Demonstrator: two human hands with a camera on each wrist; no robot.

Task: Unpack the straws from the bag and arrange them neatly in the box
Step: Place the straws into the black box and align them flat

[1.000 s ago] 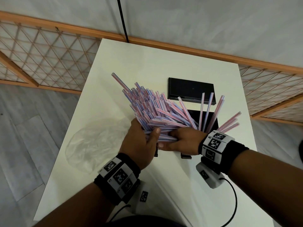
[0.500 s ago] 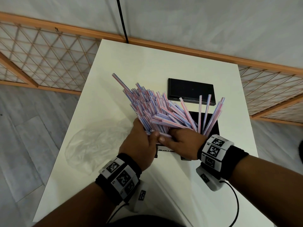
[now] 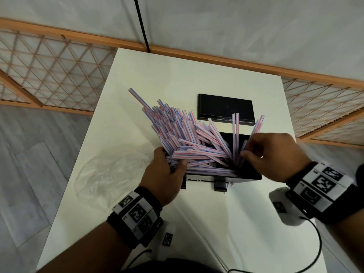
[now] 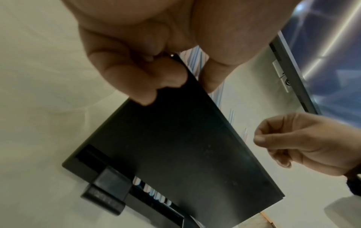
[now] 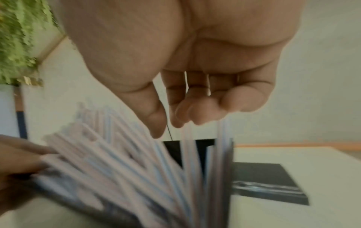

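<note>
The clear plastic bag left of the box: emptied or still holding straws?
Emptied: the clear plastic bag lies flat on the white table, no striped straws inside.

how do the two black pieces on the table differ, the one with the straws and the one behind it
The box stands under the hands, open-topped and crammed with straws splaying out. The lid lies flat behind it, nothing on it, untouched. The box shows a tab at its front; the lid looks plain. Both are black and rectangular.

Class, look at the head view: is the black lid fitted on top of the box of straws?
No. The black lid lies flat on the table behind the open box, from which straws stick out.
</note>
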